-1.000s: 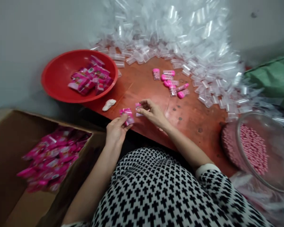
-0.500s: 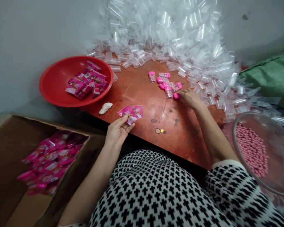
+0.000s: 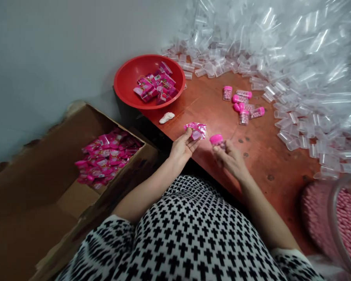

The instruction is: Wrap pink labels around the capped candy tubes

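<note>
My left hand (image 3: pixel 181 149) is closed on a shiny pink printed wrapper (image 3: pixel 199 128), pinched by its lower edge over the table's front edge. Just to the right, my right hand (image 3: pixel 231 159) grips a small clear candy bottle with a pink cap (image 3: pixel 216 139); the cap points up and my fingers partly hide its body. A gap separates bottle and wrapper. Beyond my hands, several more pink-capped bottles (image 3: pixel 243 117) filled with pink beads lie in a cluster on the table, and one bottle (image 3: pixel 227 93) stands apart from them.
A red bowl (image 3: pixel 121 88) of pink packets is at the table's back left, with a white lump (image 3: pixel 166 117) nearby. Left of me, a cardboard box (image 3: pixel 84 218) holds pink packets. Clear tubes (image 3: pixel 298 117) heap across the back right. A tub (image 3: pixel 336 203) of pink beads stands right.
My right hand has picked a bottle from the cluster and brought it back beside the left hand. The left hand still holds the wrapper. The view has turned left.
</note>
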`<state>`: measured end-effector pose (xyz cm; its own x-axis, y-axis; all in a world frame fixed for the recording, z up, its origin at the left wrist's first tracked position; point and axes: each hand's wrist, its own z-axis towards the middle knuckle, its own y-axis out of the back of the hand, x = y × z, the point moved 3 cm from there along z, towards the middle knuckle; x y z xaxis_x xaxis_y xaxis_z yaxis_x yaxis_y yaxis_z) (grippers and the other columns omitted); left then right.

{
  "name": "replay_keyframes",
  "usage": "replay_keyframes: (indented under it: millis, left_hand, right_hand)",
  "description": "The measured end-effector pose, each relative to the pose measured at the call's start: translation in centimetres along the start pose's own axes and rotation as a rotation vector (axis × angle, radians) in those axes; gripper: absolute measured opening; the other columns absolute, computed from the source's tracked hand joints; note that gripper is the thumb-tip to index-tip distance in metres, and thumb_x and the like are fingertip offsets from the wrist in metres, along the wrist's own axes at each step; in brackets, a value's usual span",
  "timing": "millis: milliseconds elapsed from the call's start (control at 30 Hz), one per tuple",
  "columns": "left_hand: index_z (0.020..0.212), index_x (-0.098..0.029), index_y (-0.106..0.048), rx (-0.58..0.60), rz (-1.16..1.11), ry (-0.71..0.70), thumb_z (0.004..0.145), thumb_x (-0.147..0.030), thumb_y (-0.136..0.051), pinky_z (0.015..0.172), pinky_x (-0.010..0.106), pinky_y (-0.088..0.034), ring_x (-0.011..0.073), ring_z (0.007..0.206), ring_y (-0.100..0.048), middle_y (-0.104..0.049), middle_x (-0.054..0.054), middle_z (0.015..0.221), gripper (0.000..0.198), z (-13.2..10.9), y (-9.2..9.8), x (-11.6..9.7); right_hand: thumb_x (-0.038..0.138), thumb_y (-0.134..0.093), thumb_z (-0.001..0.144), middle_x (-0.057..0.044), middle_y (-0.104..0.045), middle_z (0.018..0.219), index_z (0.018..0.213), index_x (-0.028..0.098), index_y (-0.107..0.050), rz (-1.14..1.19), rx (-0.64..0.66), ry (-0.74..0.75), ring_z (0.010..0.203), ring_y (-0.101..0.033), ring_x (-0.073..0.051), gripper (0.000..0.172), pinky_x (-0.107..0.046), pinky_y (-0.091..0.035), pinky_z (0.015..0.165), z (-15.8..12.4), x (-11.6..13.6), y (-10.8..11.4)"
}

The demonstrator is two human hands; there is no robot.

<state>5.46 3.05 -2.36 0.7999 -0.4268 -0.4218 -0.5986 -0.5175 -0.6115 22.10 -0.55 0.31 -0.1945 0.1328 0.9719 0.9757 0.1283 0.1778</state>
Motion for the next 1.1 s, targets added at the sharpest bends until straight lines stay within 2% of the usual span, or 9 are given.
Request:
replay_keyframes:
  millis: [100,200,433,500,600,667,800,1000,1100]
  left_hand:
    - [0.077,-0.013,-0.065,0.033,-0.012,-0.008,0.075,-0.024,-0.076,0.069,0.026,-0.056,0.0139,0.064,-0.068,-0.070,0.004,0.072,0.016,0.0,-0.1,0.5]
    - [0.076,-0.012,-0.064,0.099,0.006,-0.029,0.073,-0.025,-0.079,0.065,0.025,-0.055,0.0122,0.060,-0.066,-0.069,0.003,0.069,0.020,-0.2,-0.4,0.8]
    - [0.075,-0.010,-0.064,0.237,0.136,-0.160,0.056,-0.030,-0.089,0.060,0.023,-0.054,0.0115,0.060,-0.065,-0.069,0.002,0.069,0.037,-0.9,-0.9,0.1]
    - [0.077,-0.010,-0.065,0.294,0.176,-0.172,0.053,-0.032,-0.090,0.060,0.022,-0.054,0.0111,0.059,-0.064,-0.068,0.001,0.069,0.041,-1.0,-1.1,0.0]
    - [0.075,-0.011,-0.063,0.372,0.263,-0.138,0.052,-0.036,-0.089,0.049,0.021,-0.049,0.0100,0.050,-0.059,-0.064,-0.001,0.061,0.042,-1.0,-1.4,0.2]
    - [0.069,-0.012,-0.062,0.382,0.311,-0.111,0.051,-0.039,-0.089,0.042,0.021,-0.045,0.0097,0.045,-0.055,-0.062,-0.001,0.057,0.043,-0.9,-1.4,0.5]
    - [0.063,-0.010,-0.064,0.383,0.383,-0.130,0.052,-0.039,-0.088,0.046,0.023,-0.048,0.0112,0.048,-0.058,-0.062,0.001,0.055,0.040,-0.8,-1.3,0.5]
    - [0.061,-0.009,-0.067,0.468,0.569,-0.097,0.058,-0.042,-0.084,0.048,0.028,-0.050,0.0145,0.045,-0.058,-0.064,0.004,0.055,0.037,-0.8,-1.2,0.2]
    - [0.062,-0.011,-0.068,0.407,0.637,-0.200,0.061,-0.043,-0.082,0.051,0.026,-0.048,0.0124,0.047,-0.058,-0.064,0.003,0.055,0.035,-0.4,-0.7,0.4]
  right_hand:
    - [0.049,-0.057,0.087,0.007,-0.055,0.061,0.090,0.023,-0.047,-0.012,-0.013,-0.011,0.038,-0.044,-0.007,0.028,-0.021,-0.033,0.038,-0.6,0.1,-3.5]
    - [0.048,-0.057,0.088,0.007,-0.055,0.061,0.091,0.022,-0.047,-0.022,-0.059,0.007,0.038,-0.046,-0.006,0.027,-0.019,-0.034,0.037,-0.1,0.0,-4.5]
    - [0.054,-0.058,0.085,0.009,-0.056,0.059,0.092,0.023,-0.045,0.275,0.092,-0.136,0.033,-0.043,-0.005,0.034,-0.016,-0.023,0.030,0.4,-0.6,-5.1]
    - [0.054,-0.059,0.084,0.009,-0.056,0.058,0.090,0.023,-0.044,0.267,0.073,-0.120,0.033,-0.044,-0.005,0.035,-0.016,-0.024,0.030,0.5,-0.8,-5.1]
    - [0.050,-0.059,0.086,0.009,-0.055,0.058,0.086,0.023,-0.044,0.163,-0.023,0.000,0.035,-0.044,-0.005,0.031,-0.016,-0.030,0.034,0.7,-0.8,-5.1]
    - [0.047,-0.058,0.087,0.009,-0.054,0.058,0.084,0.022,-0.044,0.100,-0.062,0.056,0.038,-0.045,-0.005,0.028,-0.017,-0.033,0.037,0.8,-0.8,-5.0]
    - [0.047,-0.060,0.085,0.008,-0.054,0.058,0.081,0.023,-0.043,0.046,-0.100,0.071,0.038,-0.044,-0.005,0.030,-0.018,-0.033,0.037,0.8,-0.6,-4.8]
    - [0.054,-0.057,0.084,0.010,-0.053,0.056,0.089,0.024,-0.042,0.358,0.109,-0.064,0.032,-0.037,-0.005,0.034,-0.019,-0.022,0.031,0.8,-1.1,-5.3]
    - [0.051,-0.058,0.085,0.009,-0.052,0.058,0.087,0.023,-0.042,0.254,0.022,0.004,0.037,-0.039,-0.006,0.032,-0.019,-0.028,0.035,0.9,-1.8,-5.5]
